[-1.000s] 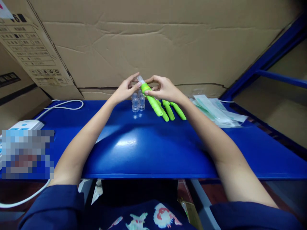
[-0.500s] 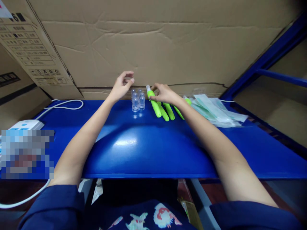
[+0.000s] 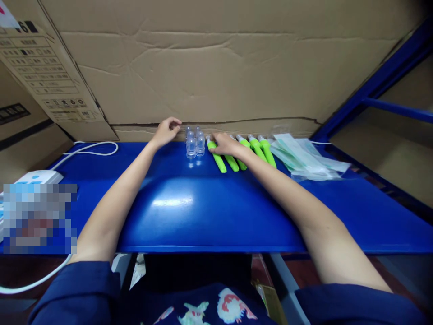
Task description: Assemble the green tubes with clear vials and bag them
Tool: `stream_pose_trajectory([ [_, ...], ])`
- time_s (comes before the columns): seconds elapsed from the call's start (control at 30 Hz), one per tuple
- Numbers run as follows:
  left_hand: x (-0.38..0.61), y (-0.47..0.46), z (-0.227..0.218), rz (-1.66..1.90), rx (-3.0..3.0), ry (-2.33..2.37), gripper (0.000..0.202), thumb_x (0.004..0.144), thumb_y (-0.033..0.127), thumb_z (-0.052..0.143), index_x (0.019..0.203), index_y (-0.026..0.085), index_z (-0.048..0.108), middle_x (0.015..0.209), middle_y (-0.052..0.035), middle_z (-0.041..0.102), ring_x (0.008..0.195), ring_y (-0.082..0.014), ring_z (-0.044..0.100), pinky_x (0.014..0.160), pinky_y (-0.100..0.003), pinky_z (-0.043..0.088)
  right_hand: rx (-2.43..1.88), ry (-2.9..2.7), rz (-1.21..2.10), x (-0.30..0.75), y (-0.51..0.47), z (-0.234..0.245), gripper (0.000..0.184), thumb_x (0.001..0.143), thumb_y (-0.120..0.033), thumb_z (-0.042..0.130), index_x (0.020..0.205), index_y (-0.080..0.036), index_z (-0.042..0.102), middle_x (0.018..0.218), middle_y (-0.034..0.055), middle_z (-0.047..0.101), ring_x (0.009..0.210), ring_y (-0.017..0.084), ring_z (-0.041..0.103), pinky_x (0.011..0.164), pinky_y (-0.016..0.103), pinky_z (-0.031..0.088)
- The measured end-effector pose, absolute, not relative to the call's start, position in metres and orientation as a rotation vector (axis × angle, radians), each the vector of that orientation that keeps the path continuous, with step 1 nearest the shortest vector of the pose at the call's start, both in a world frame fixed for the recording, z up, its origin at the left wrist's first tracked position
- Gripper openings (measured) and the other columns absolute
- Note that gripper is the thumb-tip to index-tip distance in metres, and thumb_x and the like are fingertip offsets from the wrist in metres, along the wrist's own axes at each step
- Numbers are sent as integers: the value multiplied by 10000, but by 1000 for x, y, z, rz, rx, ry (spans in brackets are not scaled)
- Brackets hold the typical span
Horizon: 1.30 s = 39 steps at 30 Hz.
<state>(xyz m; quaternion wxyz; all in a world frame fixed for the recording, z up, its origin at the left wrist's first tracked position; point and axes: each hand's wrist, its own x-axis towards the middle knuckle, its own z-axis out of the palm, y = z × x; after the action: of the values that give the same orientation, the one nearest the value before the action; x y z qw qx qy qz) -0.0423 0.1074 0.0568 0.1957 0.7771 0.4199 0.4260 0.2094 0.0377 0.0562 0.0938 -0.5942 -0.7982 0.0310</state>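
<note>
Box panel (image 3: pixel 69 79): "6" up top w/ blk square beside it
Form (image 3: pixel 37 74): printed on panel, tick squares, txt too sm. to read
Sign row (image 3: pixel 64 103): under form, sm. symbols, blurry
Dark label (image 3: pixel 14 113): on L box (image 3: pixel 34 158), chars illegible

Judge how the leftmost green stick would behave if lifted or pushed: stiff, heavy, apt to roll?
The leftmost green stick is probably stiff: it shows no bend where the right hand touches it. Being slim, it may be light. Its long, rounded body could roll if pushed sideways, though the next green stick might stop it.
</note>
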Motion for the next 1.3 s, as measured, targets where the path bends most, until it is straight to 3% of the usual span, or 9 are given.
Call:
stream_pose_trajectory([
  [0.33, -42, 103, 53, 1052, 2156, 1238, 151, 814, 187, 582, 939, 164, 663, 995, -59, 695, 899, -171, 615, 907, -327, 506, -1871, -2367, -10, 211, 35, 54, 408, 858, -274, 615, 1238, -124, 607, 1292, 198, 651, 1180, 336, 627, 893, 378, 510],
  [0.9, -31, 86, 69, 1030, 2193, 1196, 211, 820, 157, 586, 1007, 108, 669, 1027, -85, 705, 926, -161, 623, 923, -319, 495, -1901, -2288, -26, 221, 42, 55, 470, 892, -368, 625, 1296, -129, 595, 1295, 173, 660, 1211, 341, 620, 964, 427, 511],
  [1.07, -24, 81, 78, 974, 2251, 1040, 216, 800, 234, 649, 978, 111, 665, 931, -79, 700, 849, -153, 615, 850, -314, 505, -1878, -2201, -12, 228, 42, 64, 417, 926, -392, 563, 1244, -132, 638, 1264, 170, 676, 1185, 340, 629, 959, 443, 513],
  [1.3, -14, 66, 83, 739, 2467, 896, 301, 743, 312, 730, 971, 122, 679, 971, -83, 711, 869, -159, 626, 830, -300, 497, -1881, -2080, -3, 239, 46, 68, 356, 909, -350, 544, 1176, -160, 684, 1212, 146, 705, 1137, 331, 651, 935, 452, 523],
])
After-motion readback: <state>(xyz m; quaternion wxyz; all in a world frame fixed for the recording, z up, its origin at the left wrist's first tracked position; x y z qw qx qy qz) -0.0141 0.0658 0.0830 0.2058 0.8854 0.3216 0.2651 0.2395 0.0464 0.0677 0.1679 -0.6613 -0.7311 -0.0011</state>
